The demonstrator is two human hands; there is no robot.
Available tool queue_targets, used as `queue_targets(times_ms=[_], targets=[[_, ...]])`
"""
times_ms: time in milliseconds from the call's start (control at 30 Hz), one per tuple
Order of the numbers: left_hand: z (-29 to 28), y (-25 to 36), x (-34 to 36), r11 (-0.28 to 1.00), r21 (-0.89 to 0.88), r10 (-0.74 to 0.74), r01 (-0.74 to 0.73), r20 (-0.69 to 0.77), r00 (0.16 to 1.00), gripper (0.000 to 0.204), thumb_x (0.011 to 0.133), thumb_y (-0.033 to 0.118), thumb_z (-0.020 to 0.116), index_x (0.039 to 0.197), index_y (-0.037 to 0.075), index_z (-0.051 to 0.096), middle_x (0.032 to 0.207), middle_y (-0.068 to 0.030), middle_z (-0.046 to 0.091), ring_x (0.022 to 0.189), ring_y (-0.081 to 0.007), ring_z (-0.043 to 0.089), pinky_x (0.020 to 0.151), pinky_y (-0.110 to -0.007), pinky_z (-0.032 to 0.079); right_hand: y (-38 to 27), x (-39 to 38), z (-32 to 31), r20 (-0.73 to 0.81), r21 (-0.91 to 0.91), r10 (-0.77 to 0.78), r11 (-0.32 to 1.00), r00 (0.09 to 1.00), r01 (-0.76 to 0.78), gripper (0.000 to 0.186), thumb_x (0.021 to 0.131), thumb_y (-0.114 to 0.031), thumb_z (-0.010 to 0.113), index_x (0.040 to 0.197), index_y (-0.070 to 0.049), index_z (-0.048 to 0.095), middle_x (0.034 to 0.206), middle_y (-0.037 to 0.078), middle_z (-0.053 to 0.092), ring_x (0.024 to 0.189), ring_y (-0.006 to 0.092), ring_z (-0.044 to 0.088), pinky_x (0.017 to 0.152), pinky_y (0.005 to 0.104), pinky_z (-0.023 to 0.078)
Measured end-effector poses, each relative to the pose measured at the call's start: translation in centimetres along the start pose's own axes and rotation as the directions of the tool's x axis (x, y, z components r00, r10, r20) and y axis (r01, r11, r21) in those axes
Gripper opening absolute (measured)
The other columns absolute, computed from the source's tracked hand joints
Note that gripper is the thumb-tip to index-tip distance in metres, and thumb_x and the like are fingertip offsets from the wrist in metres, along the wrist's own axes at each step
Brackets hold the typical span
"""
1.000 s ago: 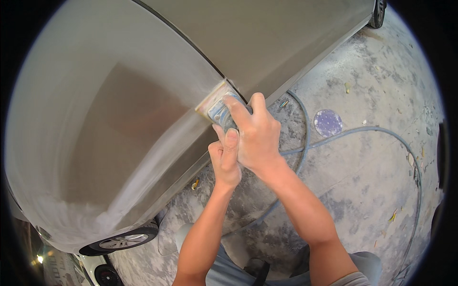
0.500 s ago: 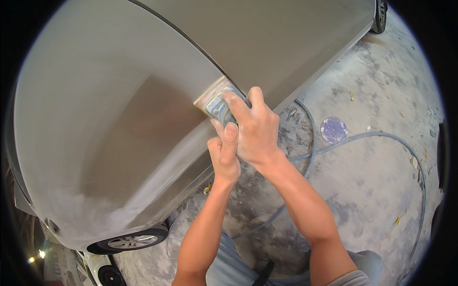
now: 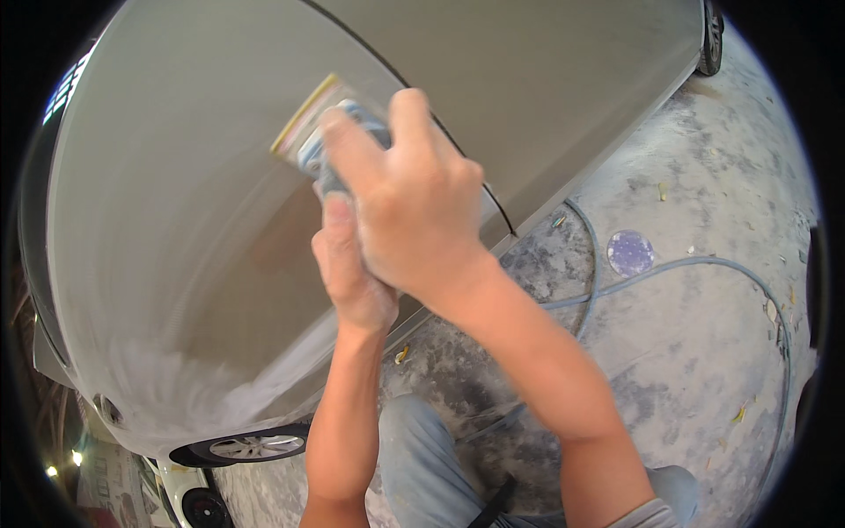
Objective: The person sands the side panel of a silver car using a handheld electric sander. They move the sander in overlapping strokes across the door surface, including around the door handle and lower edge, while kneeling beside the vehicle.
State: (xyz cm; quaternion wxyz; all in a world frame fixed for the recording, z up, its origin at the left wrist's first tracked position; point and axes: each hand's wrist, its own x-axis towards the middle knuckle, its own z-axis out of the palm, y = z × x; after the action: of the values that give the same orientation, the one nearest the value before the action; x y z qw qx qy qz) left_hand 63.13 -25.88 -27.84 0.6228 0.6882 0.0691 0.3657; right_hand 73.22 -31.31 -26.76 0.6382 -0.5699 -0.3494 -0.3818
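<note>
Update: sander [image 3: 304,128] has left the bottom end of the seam [image 3: 370,48] and sits farther up, out to its left, with clear panel between. Half a second ago its corner was right beside that gap. Both hands went with it, grip about the same. My read: the stroke is swinging off the panel's edge into its middle, so the rubbing now covers a different patch.

Grip: right hand [image 3: 418,198] is closed over the sander's grey body, index finger laid along the top, another finger sticking up clear of it. Left hand [image 3: 354,286] is tucked under the rear end, thumb up along the near side, pressed against the right. Its other fingers are mostly hidden; can't tell how tightly they curl.

Sander: squared base, yellowish front edge running diagonally, blue and grey body, pale dust on it, slightly motion-blurred. Looks laid against the panel [image 3: 176,176]; full contact can't be confirmed.

Panel, left of the seam: dull grey-brown, whitish streaks [image 3: 295,361] along its lower part, darker patch below the sander. Right of the seam's bottom end, on the floor: blue-grey hose [image 3: 704,260] and purple disc [image 3: 630,253], disc dusted white.
</note>
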Motion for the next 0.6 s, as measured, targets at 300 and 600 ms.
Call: queue_targets(times_ms=[300, 600], targets=[[-4.0, 1.7, -3.0, 0.999, -0.009, 0.052, -0.054, -0.128, 0.990, 0.057, 0.113, 0.050, 0.048, 0.147, 0.005, 0.055, 0.134, -0.0080, 0.066, 0.123, -0.0193, 0.064, 0.104, -0.039, 0.053, -4.6, -2.0, 1.6, 0.050, -0.003, 0.031, 1.000, 0.998, -0.031, 0.047, 0.074, -0.026, 0.079, 0.119, -0.014, 0.074, 0.092, 0.013, 0.053, 0.060, 0.0308, 0.062, 0.049, 0.0397, 0.050], [-10.6, 2.8, -9.5, 0.956, 0.132, 0.292, -0.262, -0.346, 0.891, 0.052, 0.114, 0.050, 0.045, 0.139, 0.007, 0.058, 0.126, -0.0074, 0.066, 0.116, -0.0177, 0.064, 0.100, -0.040, 0.055, -13.2, -6.6, 3.9, 0.085, 0.088, -0.121, 0.990, 0.989, 0.113, 0.053, 0.072, -0.025, 0.077, 0.123, -0.013, 0.072, 0.094, 0.011, 0.054, 0.068, 0.0254, 0.063, 0.047, 0.0339, 0.052]])
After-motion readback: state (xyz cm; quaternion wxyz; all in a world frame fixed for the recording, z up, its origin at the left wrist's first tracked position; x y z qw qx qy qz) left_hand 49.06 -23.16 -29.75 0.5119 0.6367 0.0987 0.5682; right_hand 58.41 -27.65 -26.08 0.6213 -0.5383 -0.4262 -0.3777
